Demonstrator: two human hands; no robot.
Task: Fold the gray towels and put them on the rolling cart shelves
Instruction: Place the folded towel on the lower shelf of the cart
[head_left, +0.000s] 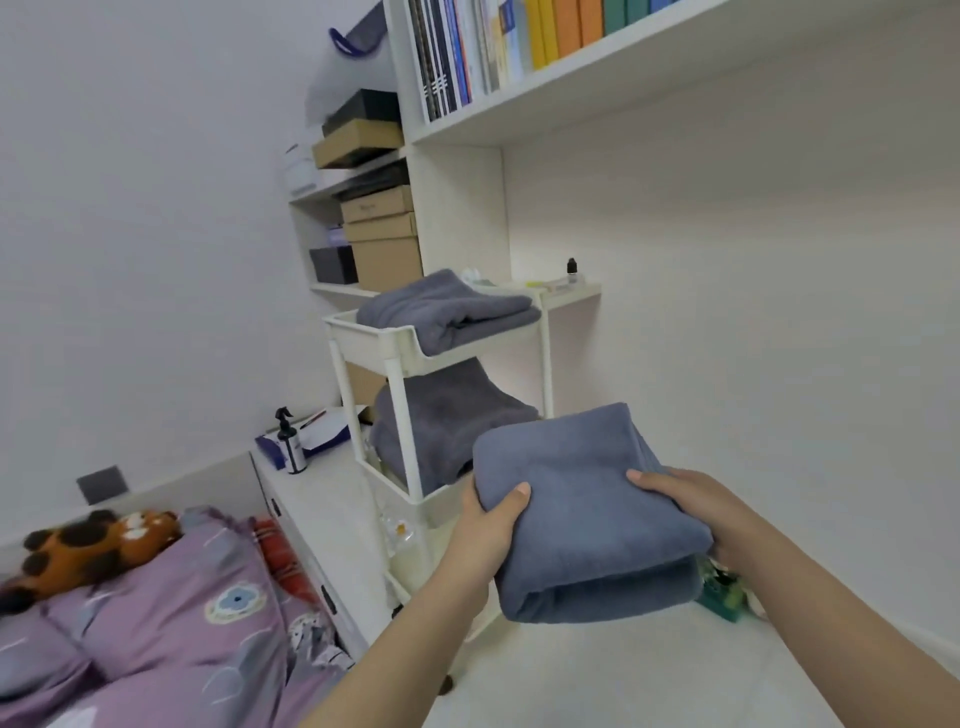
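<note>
A folded gray-blue towel (582, 514) is held in the air in front of the white rolling cart (405, 415). My left hand (491, 514) grips its left edge, thumb on top. My right hand (685, 501) grips its right side, thumb on top too. The cart's top shelf holds a folded gray towel (447, 309). Its middle shelf holds another gray towel (447, 421). The held towel hides most of the cart's lower shelf.
A bed with a purple duvet (171, 613) and a plush toy (93, 540) lies at the lower left. Beside it a low white cabinet carries a black spray bottle (290, 441). Bookshelves with cardboard boxes (382, 239) stand behind the cart. A green object (724, 592) lies on the floor.
</note>
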